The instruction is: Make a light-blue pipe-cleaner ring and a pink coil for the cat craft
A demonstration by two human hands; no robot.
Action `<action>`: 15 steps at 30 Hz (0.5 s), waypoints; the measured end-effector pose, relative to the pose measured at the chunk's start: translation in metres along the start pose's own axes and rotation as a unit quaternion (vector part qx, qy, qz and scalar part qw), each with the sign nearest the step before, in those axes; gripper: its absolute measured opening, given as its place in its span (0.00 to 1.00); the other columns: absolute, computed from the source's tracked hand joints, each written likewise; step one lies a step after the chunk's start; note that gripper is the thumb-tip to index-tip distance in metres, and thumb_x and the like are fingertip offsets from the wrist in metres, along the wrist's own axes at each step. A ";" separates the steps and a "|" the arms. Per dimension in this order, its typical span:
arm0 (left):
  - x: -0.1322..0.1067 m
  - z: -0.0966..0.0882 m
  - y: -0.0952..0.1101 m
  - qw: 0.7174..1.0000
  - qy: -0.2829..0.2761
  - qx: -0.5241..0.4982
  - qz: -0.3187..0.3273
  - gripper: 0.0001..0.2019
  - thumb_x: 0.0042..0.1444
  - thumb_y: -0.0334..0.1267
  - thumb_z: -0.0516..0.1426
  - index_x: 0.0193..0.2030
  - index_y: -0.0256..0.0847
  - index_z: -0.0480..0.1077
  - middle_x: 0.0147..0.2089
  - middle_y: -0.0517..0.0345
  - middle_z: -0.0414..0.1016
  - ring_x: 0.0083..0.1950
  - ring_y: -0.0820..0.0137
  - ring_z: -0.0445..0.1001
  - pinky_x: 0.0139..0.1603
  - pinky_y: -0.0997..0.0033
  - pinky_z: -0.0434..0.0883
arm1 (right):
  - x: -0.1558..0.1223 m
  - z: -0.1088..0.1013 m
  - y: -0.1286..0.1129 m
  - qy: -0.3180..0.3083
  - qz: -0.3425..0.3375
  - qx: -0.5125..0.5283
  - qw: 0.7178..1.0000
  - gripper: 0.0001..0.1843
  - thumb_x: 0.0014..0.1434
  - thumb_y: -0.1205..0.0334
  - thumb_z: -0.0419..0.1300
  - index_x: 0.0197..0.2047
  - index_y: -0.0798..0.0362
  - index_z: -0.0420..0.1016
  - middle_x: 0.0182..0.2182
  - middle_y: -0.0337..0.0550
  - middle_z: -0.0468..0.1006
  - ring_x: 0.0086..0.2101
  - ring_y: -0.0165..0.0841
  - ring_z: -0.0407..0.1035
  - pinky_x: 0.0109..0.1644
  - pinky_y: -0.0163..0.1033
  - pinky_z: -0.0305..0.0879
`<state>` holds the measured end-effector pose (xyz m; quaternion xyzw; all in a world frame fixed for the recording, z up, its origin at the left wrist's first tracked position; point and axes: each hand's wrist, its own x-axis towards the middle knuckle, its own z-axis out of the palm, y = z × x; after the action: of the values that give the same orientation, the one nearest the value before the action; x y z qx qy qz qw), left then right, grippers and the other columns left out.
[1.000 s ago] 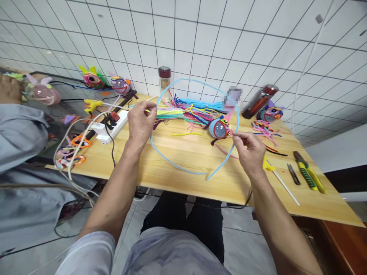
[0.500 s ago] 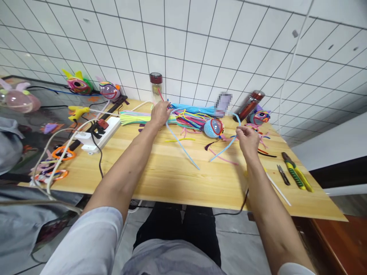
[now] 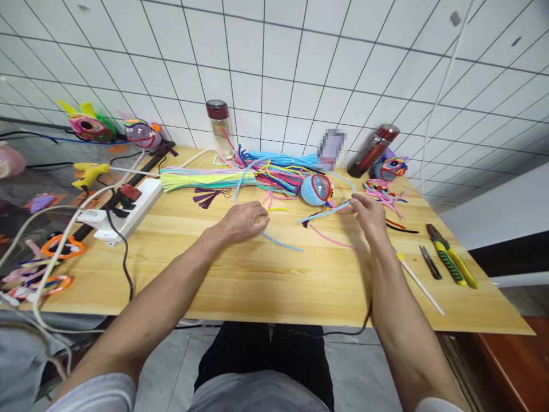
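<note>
My left hand [image 3: 242, 221] rests low on the wooden table [image 3: 266, 274], fingers curled over a light blue pipe cleaner [image 3: 281, 242] that trails out to its right. My right hand [image 3: 369, 213] pinches another stretch of light blue pipe cleaner [image 3: 325, 212] just right of a blue ball-shaped craft fish [image 3: 316, 189]. Behind both hands lies a bundle of coloured pipe cleaners [image 3: 240, 174].
A white power strip [image 3: 124, 213] with cables sits at the left. A glass bottle [image 3: 218, 127] and a red flask [image 3: 372, 150] stand at the back. Pliers [image 3: 451, 262], small snips [image 3: 429, 262] and a white stick [image 3: 418, 280] lie at the right. More craft fish [image 3: 389, 168] sit around.
My left hand pulled back from the pipe cleaner bundle toward me and came down onto the table. The blue pipe cleaner loop dropped flat. My right hand stayed near the blue fish.
</note>
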<state>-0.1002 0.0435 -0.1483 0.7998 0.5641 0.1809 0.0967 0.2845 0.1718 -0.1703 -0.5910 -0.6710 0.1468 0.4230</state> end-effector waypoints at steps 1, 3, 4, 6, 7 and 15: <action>-0.002 -0.002 0.003 0.999 -0.039 0.000 0.012 0.15 0.65 0.45 0.53 0.48 0.42 0.78 0.52 0.52 0.80 0.52 0.61 0.79 0.53 0.64 0.73 | 0.000 -0.002 -0.002 0.005 0.018 0.020 1.000 0.25 0.57 0.49 0.60 0.50 0.55 0.84 0.31 0.46 0.84 0.29 0.37 0.75 0.34 0.42 0.72; -0.004 -0.006 0.006 0.995 -0.098 -0.002 0.027 0.15 0.61 0.45 0.57 0.50 0.41 0.77 0.53 0.52 0.79 0.53 0.60 0.79 0.53 0.64 0.73 | -0.001 -0.006 -0.007 0.015 0.064 0.077 0.995 0.24 0.53 0.52 0.61 0.49 0.55 0.83 0.32 0.45 0.84 0.28 0.35 0.74 0.29 0.38 0.68; -0.005 -0.007 0.005 0.992 -0.122 -0.005 0.032 0.16 0.59 0.45 0.58 0.51 0.41 0.76 0.54 0.52 0.78 0.53 0.59 0.78 0.53 0.64 0.73 | -0.002 -0.008 -0.010 0.017 0.079 0.106 0.991 0.24 0.51 0.54 0.62 0.49 0.55 0.83 0.32 0.45 0.84 0.27 0.34 0.74 0.27 0.36 0.66; -0.007 -0.008 0.003 0.986 -0.158 -0.015 0.042 0.16 0.57 0.43 0.60 0.51 0.41 0.76 0.55 0.52 0.77 0.54 0.60 0.78 0.53 0.65 0.72 | -0.004 -0.010 -0.016 0.016 0.085 0.145 0.986 0.24 0.48 0.56 0.63 0.48 0.55 0.83 0.33 0.45 0.84 0.27 0.33 0.73 0.25 0.35 0.64; -0.007 -0.007 0.001 0.984 -0.169 -0.022 0.048 0.15 0.57 0.41 0.60 0.50 0.42 0.76 0.54 0.52 0.76 0.53 0.61 0.78 0.53 0.65 0.72 | -0.004 -0.011 -0.019 0.015 0.082 0.155 0.984 0.24 0.47 0.56 0.64 0.47 0.54 0.83 0.33 0.45 0.84 0.27 0.33 0.73 0.24 0.34 0.63; -0.002 -0.010 -0.006 0.986 -0.157 -0.044 0.036 0.08 0.61 0.33 0.53 0.39 0.42 0.75 0.42 0.55 0.79 0.42 0.66 0.76 0.42 0.70 0.68 | -0.009 -0.006 -0.036 0.034 0.069 0.139 0.987 0.21 0.46 0.51 0.68 0.41 0.55 0.83 0.27 0.41 0.81 0.25 0.33 0.71 0.27 0.38 0.66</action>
<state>-0.1095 0.0435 -0.1419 0.8331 0.5042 0.0808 0.2125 0.2645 0.1527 -0.1449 -0.5760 -0.5871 0.2465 0.5126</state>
